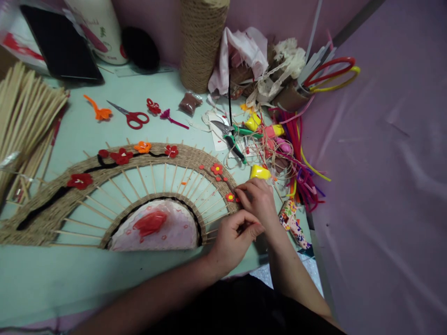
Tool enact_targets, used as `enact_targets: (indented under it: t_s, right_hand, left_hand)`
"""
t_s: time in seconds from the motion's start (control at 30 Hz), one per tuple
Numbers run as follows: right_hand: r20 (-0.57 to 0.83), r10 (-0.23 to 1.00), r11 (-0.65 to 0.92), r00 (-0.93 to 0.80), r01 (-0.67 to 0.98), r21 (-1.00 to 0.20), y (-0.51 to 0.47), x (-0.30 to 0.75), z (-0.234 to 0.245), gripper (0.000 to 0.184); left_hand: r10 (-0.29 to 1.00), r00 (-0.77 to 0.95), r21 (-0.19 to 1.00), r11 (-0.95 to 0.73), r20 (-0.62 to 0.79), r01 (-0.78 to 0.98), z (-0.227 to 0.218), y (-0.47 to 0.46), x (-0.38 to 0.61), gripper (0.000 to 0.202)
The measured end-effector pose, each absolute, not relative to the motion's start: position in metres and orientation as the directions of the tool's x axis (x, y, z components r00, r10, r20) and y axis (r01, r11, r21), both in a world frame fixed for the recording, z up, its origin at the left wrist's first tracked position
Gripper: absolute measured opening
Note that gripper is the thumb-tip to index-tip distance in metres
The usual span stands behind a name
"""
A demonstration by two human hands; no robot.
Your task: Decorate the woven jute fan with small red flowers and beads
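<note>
A large woven twine fan (115, 181) with wooden spokes lies flat on the pale green table (70, 274). Red and orange flowers and a black stem decorate its band. My right hand (256, 197) rests at the fan's right end, fingertips pinched beside a small red flower (229, 197). Just below it, my left hand (232, 239) is curled shut against the fan's lower right edge; what its fingers hold is hidden.
Red scissors (132, 117) and loose pipe-cleaner flowers lie behind the fan. Green-handled cutters (228, 135), yellow glue bottles, twine and a tangle of pipe cleaners (303, 163) crowd the right. Bamboo sticks (24, 111) lie left; a jute spool (200, 44) stands behind.
</note>
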State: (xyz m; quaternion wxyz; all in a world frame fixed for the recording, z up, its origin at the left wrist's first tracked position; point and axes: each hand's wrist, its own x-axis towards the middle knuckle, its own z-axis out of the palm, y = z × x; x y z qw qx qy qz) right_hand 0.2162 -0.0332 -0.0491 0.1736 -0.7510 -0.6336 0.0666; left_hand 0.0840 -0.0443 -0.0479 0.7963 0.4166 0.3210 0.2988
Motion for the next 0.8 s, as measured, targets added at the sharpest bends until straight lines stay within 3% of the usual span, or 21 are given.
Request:
enact_targets:
  t_s: [0.3,0.47,0.63,0.8]
  right_hand:
    - [0.122,0.98,-0.114,0.156,0.948,-0.298,-0.031,0.213,-0.045,0.013]
    - [0.148,0.972,-0.117,0.18,0.927,-0.357,-0.036,0.219,-0.041,0.013]
    - [0.117,0.99,-0.026,0.08,0.916,-0.401,-0.03,0.225,-0.052,0.02]
    - [0.121,0.991,0.006,0.051,0.904,-0.428,-0.028,0.227,-0.053,0.013]
  left_hand:
    - [0.743,0.615,0.864,0.466,-0.264,-0.193,-0.048,-0.044,0.082,0.02]
    - [0.737,0.622,0.854,0.478,-0.264,-0.204,-0.047,-0.043,0.083,0.02]
    - [0.735,0.627,0.848,0.483,-0.259,-0.216,-0.046,-0.044,0.083,0.021]
    - [0.743,0.617,0.859,0.469,-0.258,-0.206,-0.047,-0.043,0.082,0.022]
